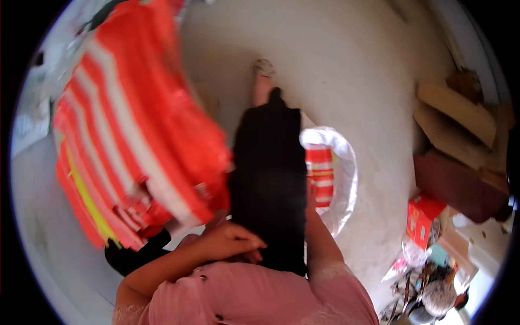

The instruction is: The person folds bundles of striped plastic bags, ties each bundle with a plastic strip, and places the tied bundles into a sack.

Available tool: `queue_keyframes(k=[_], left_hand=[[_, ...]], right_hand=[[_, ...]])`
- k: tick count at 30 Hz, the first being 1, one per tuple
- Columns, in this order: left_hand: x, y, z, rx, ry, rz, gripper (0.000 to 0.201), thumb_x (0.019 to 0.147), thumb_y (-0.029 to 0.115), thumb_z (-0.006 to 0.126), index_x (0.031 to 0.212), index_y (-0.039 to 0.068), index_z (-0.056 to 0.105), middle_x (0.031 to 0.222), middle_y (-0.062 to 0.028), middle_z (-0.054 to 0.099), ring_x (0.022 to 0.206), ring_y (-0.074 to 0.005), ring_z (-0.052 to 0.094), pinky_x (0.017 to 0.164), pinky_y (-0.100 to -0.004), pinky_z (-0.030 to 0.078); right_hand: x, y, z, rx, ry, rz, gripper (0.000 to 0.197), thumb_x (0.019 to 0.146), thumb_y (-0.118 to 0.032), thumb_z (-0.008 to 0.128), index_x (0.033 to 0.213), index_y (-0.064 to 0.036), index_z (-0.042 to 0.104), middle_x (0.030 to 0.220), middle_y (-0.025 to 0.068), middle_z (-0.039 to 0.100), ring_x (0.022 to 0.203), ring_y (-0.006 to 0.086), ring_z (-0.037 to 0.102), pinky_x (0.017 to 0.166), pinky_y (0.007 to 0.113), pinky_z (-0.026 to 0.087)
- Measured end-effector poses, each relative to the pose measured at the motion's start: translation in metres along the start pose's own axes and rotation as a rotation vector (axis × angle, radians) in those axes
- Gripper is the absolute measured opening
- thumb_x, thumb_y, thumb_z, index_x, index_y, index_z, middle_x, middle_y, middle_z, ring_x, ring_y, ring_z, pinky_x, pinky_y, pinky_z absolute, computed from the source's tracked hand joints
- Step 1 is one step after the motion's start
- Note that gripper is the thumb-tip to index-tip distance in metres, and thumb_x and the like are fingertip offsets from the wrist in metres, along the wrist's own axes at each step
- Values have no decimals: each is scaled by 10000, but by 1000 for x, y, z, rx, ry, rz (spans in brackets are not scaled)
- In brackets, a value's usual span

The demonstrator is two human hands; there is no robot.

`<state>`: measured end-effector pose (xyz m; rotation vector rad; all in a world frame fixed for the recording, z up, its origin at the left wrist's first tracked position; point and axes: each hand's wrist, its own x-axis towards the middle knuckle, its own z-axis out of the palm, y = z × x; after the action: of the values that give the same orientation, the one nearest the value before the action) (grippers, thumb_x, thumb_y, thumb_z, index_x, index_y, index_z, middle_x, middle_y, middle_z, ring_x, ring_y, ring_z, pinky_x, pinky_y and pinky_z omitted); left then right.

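My left hand (238, 244) lies across my lap in front of the black trousers, fingers loosely bent with a gap between them and nothing visible in them. My right arm (325, 241) reaches forward along the right side of my leg to an upright silvery-white bag (345, 179). That hand is mostly hidden by my leg, at the bag's near-left side. Inside the bag stand red-and-white striped pieces (320, 173) with yellow bands. On my left, a large pile of red-and-white striped material (135, 124) with a yellow strip rises beside my leg, partly blurred.
Brown cardboard boxes (457, 114) stand open at the right wall, above a dark maroon box (460, 184). Nearer lie a red box (420, 222), clear plastic and assorted clutter (428, 295). The pale floor (346, 65) stretches ahead of my foot.
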<state>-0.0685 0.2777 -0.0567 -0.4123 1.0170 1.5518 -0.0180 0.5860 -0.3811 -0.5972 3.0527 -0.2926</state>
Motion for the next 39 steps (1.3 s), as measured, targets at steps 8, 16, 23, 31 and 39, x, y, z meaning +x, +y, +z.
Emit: queue_keyframes(k=[8,16,23,31,39], left_hand=[[-13,-9,15,91,40,297,293,1065,213,563,1229,12,699,1066,-132,758,993,-201,731,891,-330,582],[-124,-32,-36,609,860,1002,174,982,99,616,1109,25,710,1046,-124,739,988,-237,715,882,-394,552],[-191,-64,-119,1116,1704,778,434,939,151,633,1369,93,611,1514,-138,498,1432,-397,417,1135,-470,403],[-189,-74,-151,929,1496,846,576,931,146,630,1495,128,514,1672,-121,283,1557,-392,199,1239,-510,236],[-191,-75,-142,980,1597,764,628,843,178,756,1443,163,570,1637,-120,343,1536,-434,222,1227,-571,229]], right_hand=[[63,67,-63,758,-212,666,364,1015,-300,524,1221,-43,680,1154,184,713,1090,375,675,932,479,519],[213,-46,-292,923,542,225,151,1021,-52,592,1105,14,699,1066,81,729,1026,187,682,953,327,527],[250,-249,-353,533,156,-758,301,848,96,647,1119,-27,688,1117,126,723,1078,339,676,969,384,542],[270,-305,-316,289,69,-835,484,757,61,678,1227,-52,651,1414,145,584,1307,338,539,1036,447,478],[266,-310,-314,452,41,-846,294,840,-26,709,1132,-59,691,1380,149,608,1259,377,550,1051,463,455]])
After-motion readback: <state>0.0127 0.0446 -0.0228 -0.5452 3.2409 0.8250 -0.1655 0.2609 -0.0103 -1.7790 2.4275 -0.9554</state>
